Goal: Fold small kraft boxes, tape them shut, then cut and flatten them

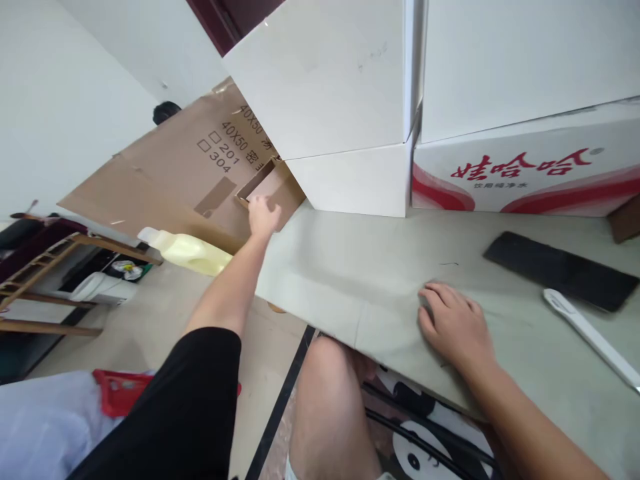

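My left hand (263, 215) reaches out to the far left end of the table, at the near edge of a small open cardboard box (287, 193). Its fingers are curled over that edge, and the fingertips are partly hidden. Resting palm down on the table (345, 267), my right hand (455, 325) has loosely bent fingers with a gap between thumb and forefinger. Nothing shows in it. A black phone-like slab (560, 270) and a white-handled utility knife (590, 337) lie to its right.
White boxes (345, 87) are stacked along the back, beside a red-and-white carton (510, 177). A large printed cardboard sheet (170, 180) leans at the left. Below it is a pale yellow bottle (193, 253). A wooden stool (45, 280) stands farther left.
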The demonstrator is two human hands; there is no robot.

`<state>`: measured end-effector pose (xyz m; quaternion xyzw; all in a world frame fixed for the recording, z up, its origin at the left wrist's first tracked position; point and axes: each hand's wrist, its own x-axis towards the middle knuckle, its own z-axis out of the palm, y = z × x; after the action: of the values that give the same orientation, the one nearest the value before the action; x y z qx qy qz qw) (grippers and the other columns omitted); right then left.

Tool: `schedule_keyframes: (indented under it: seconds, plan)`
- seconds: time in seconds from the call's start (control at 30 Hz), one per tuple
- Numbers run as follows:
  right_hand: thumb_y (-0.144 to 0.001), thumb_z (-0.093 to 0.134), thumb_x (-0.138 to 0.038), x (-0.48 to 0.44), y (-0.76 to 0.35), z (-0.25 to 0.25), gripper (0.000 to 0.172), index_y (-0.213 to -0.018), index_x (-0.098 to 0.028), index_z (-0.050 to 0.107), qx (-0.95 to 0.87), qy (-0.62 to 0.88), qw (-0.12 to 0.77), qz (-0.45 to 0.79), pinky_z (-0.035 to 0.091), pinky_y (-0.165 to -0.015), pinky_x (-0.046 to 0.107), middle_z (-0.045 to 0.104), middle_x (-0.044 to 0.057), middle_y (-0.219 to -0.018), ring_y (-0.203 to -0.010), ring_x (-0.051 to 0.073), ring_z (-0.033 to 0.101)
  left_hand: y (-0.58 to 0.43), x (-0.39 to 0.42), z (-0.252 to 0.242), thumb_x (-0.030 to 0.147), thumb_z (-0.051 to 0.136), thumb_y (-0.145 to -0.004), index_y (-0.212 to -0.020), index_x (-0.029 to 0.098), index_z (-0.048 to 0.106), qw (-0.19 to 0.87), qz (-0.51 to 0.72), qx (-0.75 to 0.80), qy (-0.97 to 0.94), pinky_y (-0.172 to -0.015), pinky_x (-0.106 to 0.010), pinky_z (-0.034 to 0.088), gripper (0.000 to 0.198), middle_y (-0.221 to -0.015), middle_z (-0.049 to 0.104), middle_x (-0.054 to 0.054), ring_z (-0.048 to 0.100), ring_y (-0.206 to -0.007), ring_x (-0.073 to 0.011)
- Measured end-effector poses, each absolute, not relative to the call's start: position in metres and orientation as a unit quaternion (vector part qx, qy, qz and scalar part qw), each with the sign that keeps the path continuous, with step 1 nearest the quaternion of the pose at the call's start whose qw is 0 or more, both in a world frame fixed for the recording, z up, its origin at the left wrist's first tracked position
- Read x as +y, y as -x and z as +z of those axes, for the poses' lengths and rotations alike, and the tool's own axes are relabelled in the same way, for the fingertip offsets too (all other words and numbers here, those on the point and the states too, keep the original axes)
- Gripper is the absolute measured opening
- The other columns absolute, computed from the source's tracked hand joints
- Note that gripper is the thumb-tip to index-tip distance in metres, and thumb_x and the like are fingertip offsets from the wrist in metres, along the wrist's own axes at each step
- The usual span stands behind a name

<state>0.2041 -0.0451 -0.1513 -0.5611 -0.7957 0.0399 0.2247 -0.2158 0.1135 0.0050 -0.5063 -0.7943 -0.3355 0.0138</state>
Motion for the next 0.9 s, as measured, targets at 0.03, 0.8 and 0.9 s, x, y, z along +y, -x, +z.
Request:
schedule_keyframes:
  seconds: [0.03, 0.8, 0.9]
  plan:
    - [-0.097, 0.048, -0.024, -0.045, -0.204, -0.151, 0.030, -0.116, -0.019, 0.070, -0.797, 0.560, 0.225, 0.032, 0.047, -0.096, 0.044, 0.074, 0.007, -0.129, -0.121, 0.027, 0.068, 0.230, 0.115, 0.013, 0.010, 0.066, -0.080, -0.126, 0.012, 0.061, 0.036, -0.333, -0.801, 0.496, -0.132, -0.051, 0.026, 0.046, -0.154, 0.048, -0.022, 0.036, -0.154, -0.0372]
    - [-0.096, 0.044, -0.028, -0.044, -0.209, -0.152, 0.032, -0.111, -0.019, 0.071, -0.805, 0.546, 0.228, 0.045, 0.055, -0.091, 0.051, 0.075, 0.010, -0.126, -0.118, 0.033, 0.071, 0.296, 0.040, 0.034, 0.031, 0.069, -0.082, -0.058, 0.021, 0.054, 0.036, -0.240, -0.832, 0.498, -0.124, -0.051, 0.039, 0.030, -0.135, 0.066, -0.018, 0.045, -0.150, -0.0370]
    - [-0.096, 0.045, -0.027, -0.041, -0.210, -0.153, 0.030, -0.110, -0.020, 0.071, -0.800, 0.547, 0.235, 0.077, 0.056, -0.092, 0.054, 0.074, 0.010, -0.127, -0.118, 0.034, 0.071, 0.285, 0.008, 0.034, 0.036, 0.071, -0.082, -0.061, 0.020, 0.059, 0.013, -0.250, -0.806, 0.536, -0.125, -0.055, 0.037, 0.028, -0.155, 0.054, -0.016, 0.046, -0.149, -0.0397]
